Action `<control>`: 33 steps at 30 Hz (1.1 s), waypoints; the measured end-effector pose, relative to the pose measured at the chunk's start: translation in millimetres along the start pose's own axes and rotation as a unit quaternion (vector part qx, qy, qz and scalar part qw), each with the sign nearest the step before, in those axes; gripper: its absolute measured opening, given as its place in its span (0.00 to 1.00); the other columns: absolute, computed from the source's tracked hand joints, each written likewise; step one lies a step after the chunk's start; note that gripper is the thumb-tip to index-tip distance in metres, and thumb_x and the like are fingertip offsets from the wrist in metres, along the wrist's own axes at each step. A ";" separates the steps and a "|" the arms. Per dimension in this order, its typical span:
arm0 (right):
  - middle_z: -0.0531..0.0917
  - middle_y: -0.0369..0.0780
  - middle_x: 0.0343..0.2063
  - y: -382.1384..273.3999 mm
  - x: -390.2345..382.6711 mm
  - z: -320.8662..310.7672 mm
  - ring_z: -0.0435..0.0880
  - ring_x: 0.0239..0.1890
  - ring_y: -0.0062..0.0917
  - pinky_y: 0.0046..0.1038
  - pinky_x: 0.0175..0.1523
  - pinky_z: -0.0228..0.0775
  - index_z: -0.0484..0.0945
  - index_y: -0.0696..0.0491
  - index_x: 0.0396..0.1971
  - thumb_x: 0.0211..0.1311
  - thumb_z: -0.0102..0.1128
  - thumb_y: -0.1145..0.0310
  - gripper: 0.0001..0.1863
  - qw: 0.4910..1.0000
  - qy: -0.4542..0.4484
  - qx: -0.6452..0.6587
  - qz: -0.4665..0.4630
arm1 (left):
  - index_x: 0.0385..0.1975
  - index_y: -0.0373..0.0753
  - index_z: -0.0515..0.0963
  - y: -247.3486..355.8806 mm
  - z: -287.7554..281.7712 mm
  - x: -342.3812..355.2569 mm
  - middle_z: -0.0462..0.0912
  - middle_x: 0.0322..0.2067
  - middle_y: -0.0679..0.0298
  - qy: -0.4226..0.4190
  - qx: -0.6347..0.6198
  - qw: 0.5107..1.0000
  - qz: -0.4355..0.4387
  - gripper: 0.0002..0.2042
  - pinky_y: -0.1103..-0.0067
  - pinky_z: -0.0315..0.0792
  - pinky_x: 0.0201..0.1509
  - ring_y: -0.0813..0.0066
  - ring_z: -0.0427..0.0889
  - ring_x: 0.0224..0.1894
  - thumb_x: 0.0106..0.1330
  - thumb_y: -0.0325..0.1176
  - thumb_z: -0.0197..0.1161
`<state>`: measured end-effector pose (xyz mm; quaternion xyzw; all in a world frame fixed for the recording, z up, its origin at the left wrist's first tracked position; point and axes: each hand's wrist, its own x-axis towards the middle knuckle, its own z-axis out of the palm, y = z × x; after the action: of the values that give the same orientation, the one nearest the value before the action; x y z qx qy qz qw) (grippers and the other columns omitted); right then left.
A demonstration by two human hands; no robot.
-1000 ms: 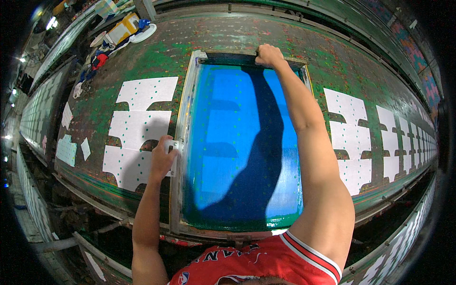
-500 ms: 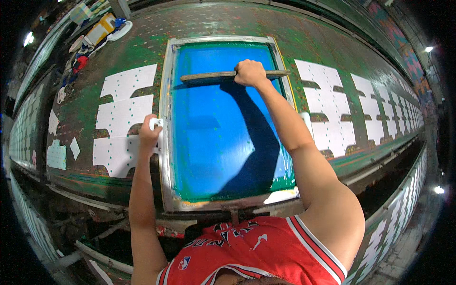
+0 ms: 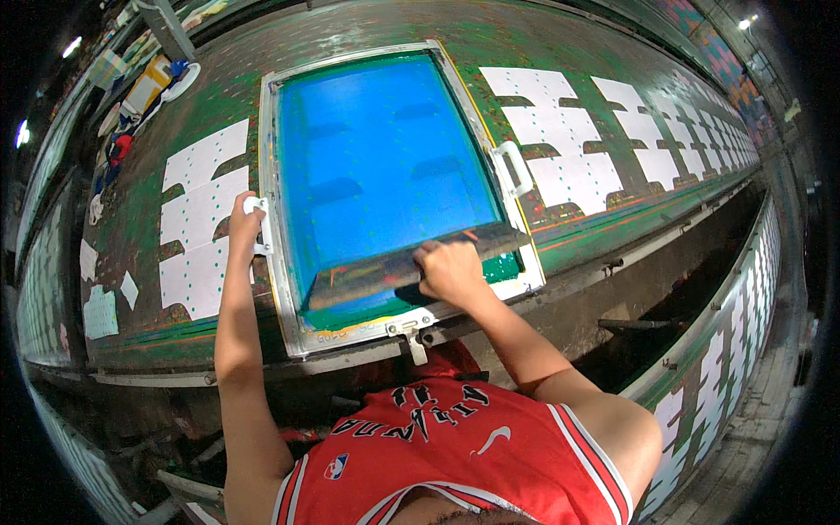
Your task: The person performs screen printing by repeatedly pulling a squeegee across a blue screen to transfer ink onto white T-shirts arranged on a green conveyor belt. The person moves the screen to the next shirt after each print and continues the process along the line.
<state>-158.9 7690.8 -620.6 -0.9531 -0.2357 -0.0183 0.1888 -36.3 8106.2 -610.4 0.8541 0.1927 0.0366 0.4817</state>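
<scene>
A screen printing frame point(image 3: 266, 149) with pale metal edges and a blue mesh point(image 3: 385, 175) lies on the long green table. My left hand point(image 3: 244, 223) is closed around the white handle point(image 3: 262, 248) on the frame's left side. Near the frame's close end, my right hand point(image 3: 451, 269) grips a wide, dark squeegee point(image 3: 363, 278), which spans most of the mesh and leans over. Green ink point(image 3: 501, 268) shows beside the squeegee in the near right corner. Dark pocket-like shapes show through the mesh. The squeegee's lower edge is partly hidden.
White cut pieces with green dots point(image 3: 206, 229) lie left of the frame, and further white pieces point(image 3: 560, 144) run off to the right. A second white handle point(image 3: 518, 168) juts from the frame's right side. A metal clamp point(image 3: 411, 332) sits at the near edge.
My right hand has drawn the squeegee from the far part of the mesh to its near end. My left hand stays on the handle. The view has shifted and turned slightly.
</scene>
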 end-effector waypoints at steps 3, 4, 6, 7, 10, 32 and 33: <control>0.83 0.39 0.30 -20.1 -49.4 -0.9 0.86 0.29 0.37 0.38 0.34 0.79 0.81 0.50 0.30 0.39 0.71 0.64 0.14 1.000 0.004 0.005 0.006 | 0.58 0.45 0.74 -3.5 -0.2 0.4 0.79 0.36 0.61 0.002 0.003 1.000 -0.005 0.21 0.76 0.70 0.35 0.75 0.77 0.32 0.64 0.22 0.56; 0.82 0.39 0.29 -24.2 -61.7 -1.6 0.86 0.30 0.35 0.36 0.35 0.80 0.80 0.51 0.28 0.41 0.70 0.65 0.12 1.000 0.013 0.014 0.000 | 0.57 0.44 0.74 -5.0 0.1 0.9 0.79 0.37 0.61 0.005 0.014 1.000 -0.008 0.21 0.75 0.71 0.36 0.74 0.77 0.34 0.64 0.21 0.57; 0.82 0.39 0.30 -31.8 -81.4 -2.5 0.86 0.34 0.34 0.35 0.38 0.80 0.80 0.51 0.30 0.40 0.71 0.66 0.14 0.999 0.030 0.031 -0.013 | 0.57 0.44 0.74 -8.6 -0.3 4.0 0.80 0.37 0.61 0.019 0.040 0.999 0.012 0.21 0.75 0.71 0.38 0.73 0.78 0.35 0.63 0.21 0.57; 0.82 0.39 0.30 -33.4 -87.7 -3.1 0.86 0.36 0.34 0.35 0.40 0.80 0.80 0.51 0.31 0.40 0.71 0.66 0.15 0.998 0.037 0.038 -0.021 | 0.57 0.44 0.74 -12.6 0.4 5.6 0.80 0.37 0.61 0.030 0.054 0.998 0.033 0.21 0.75 0.71 0.38 0.73 0.78 0.35 0.63 0.20 0.57; 0.84 0.43 0.36 -36.3 -98.0 -6.0 0.86 0.44 0.34 0.35 0.48 0.80 0.81 0.53 0.42 0.38 0.73 0.66 0.24 0.998 0.016 0.046 -0.037 | 0.60 0.45 0.72 -27.3 0.4 14.5 0.84 0.44 0.51 0.037 0.090 0.994 0.053 0.22 0.67 0.74 0.44 0.59 0.84 0.43 0.66 0.24 0.56; 0.86 0.54 0.39 261.0 -39.1 5.1 0.87 0.44 0.43 0.39 0.51 0.76 0.77 0.63 0.57 0.65 0.64 0.57 0.28 0.897 0.140 0.337 0.250 | 0.41 0.30 0.83 -31.4 4.7 -0.2 0.86 0.39 0.41 0.177 0.283 0.943 0.012 0.19 0.59 0.76 0.49 0.44 0.86 0.45 0.57 0.39 0.69; 0.86 0.53 0.39 264.3 -35.3 8.6 0.87 0.44 0.42 0.39 0.51 0.76 0.78 0.62 0.57 0.66 0.63 0.57 0.27 0.901 0.145 0.332 0.238 | 0.41 0.32 0.83 -29.4 6.7 -1.9 0.87 0.39 0.43 0.188 0.277 0.942 -0.006 0.18 0.59 0.76 0.50 0.45 0.86 0.45 0.57 0.39 0.69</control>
<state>-70.1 7462.2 -725.9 -0.8497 0.0358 -0.0311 0.5252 -45.0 8113.6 -638.3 0.9301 0.2874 0.1387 0.1818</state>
